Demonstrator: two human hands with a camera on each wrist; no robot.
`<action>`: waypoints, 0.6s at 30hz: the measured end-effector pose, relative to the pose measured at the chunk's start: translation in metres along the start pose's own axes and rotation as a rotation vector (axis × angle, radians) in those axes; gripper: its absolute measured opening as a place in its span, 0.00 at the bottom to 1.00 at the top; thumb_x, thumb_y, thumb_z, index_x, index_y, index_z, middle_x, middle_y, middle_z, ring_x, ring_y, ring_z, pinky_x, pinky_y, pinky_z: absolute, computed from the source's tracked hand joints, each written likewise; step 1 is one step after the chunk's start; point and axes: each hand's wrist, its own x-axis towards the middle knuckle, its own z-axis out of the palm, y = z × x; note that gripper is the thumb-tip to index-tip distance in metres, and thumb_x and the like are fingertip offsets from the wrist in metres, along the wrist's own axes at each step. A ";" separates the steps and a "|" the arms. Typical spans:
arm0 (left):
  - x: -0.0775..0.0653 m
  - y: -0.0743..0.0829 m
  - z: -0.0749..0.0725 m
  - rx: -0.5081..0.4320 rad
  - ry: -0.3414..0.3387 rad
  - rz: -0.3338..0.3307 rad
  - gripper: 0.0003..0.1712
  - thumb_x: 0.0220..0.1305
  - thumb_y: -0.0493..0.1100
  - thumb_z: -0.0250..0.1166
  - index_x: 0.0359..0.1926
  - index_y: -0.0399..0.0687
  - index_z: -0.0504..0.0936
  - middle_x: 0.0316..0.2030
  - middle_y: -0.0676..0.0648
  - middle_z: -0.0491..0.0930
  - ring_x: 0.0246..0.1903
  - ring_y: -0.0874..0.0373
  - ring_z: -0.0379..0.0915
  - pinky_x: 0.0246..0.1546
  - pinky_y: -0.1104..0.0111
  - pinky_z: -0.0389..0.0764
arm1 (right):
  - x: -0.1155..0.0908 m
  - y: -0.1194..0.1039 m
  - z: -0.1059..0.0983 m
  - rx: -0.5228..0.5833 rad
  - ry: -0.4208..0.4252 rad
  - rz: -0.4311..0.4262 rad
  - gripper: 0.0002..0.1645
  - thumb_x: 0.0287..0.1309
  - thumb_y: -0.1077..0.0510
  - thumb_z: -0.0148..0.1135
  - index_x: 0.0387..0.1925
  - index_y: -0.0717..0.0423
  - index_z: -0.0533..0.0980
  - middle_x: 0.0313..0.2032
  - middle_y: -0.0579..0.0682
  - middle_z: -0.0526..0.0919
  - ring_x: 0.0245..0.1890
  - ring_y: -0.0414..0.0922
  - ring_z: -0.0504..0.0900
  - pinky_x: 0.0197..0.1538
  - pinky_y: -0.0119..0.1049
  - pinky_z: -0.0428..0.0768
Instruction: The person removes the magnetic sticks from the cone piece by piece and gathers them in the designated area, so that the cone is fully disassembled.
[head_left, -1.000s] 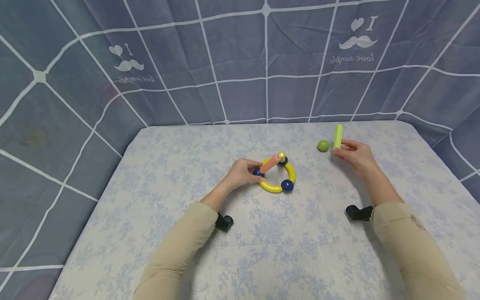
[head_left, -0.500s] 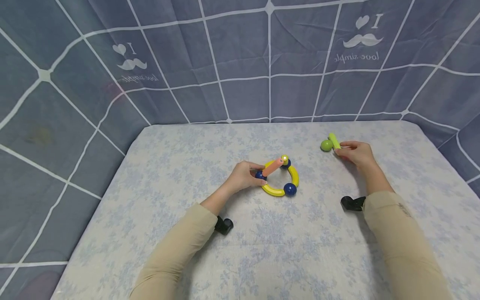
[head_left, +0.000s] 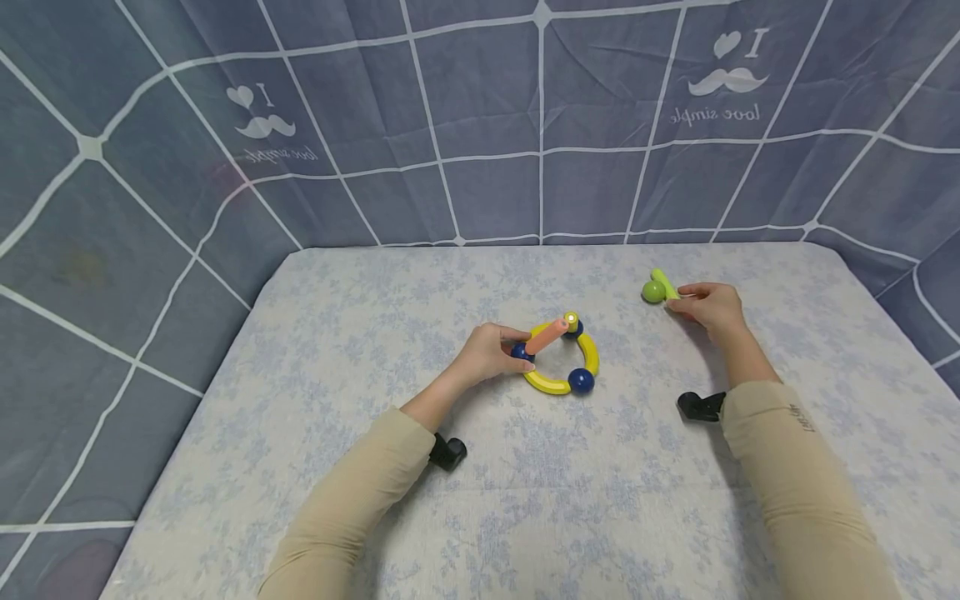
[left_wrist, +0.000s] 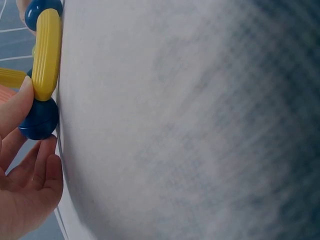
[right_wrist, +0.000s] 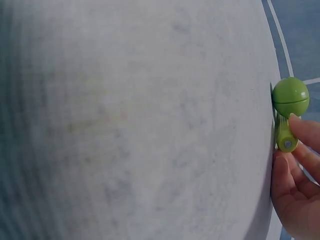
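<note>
Near the table's middle, my left hand (head_left: pixel 487 350) grips a dark blue ball (left_wrist: pixel 39 120), thumb on one side and fingers on the other. That ball belongs to a ring of yellow curved rods (head_left: pixel 547 385) and blue balls (head_left: pixel 581 381). From the held ball an orange rod (head_left: pixel 546 336) slants up, and a yellow rod (head_left: pixel 572 321) stands on the ring's far ball. Towards the back right, my right hand (head_left: pixel 712 308) pinches the near end of a light green rod (right_wrist: pixel 287 137). The rod lies low, right beside a green ball (right_wrist: pixel 291 96); whether they touch is unclear.
A pale flowered cloth (head_left: pixel 570 500) covers the table. Behind it and at the sides hangs a grey-blue curtain (head_left: pixel 487 200) with white lines. Black camera mounts (head_left: pixel 701 407) show at both wrists.
The right hand has lowered the light green rod from upright to lying beside the green ball, its far end swung left. The left hand keeps its grip on the ring; the head view has shifted slightly.
</note>
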 end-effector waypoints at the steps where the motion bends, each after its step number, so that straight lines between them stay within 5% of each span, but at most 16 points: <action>1: 0.000 0.000 0.000 0.000 0.000 -0.004 0.28 0.49 0.40 0.74 0.54 0.43 0.79 0.52 0.44 0.77 0.45 0.54 0.76 0.41 0.69 0.78 | 0.000 0.000 0.000 0.003 0.001 0.001 0.31 0.55 0.58 0.64 0.59 0.67 0.68 0.46 0.52 0.70 0.25 0.30 0.70 0.29 0.24 0.74; 10: 0.000 0.000 0.001 0.016 0.004 -0.007 0.29 0.49 0.40 0.74 0.54 0.43 0.79 0.52 0.44 0.77 0.46 0.53 0.76 0.41 0.69 0.77 | -0.007 0.001 -0.008 0.045 -0.036 -0.014 0.34 0.54 0.58 0.65 0.60 0.69 0.66 0.43 0.50 0.71 0.25 0.28 0.73 0.32 0.23 0.76; 18: 0.001 0.001 0.001 0.012 0.002 -0.016 0.29 0.49 0.40 0.74 0.55 0.44 0.79 0.53 0.44 0.77 0.47 0.52 0.76 0.41 0.68 0.78 | -0.016 -0.001 -0.022 0.136 -0.072 -0.082 0.36 0.55 0.59 0.64 0.61 0.73 0.64 0.26 0.33 0.75 0.26 0.29 0.78 0.36 0.25 0.79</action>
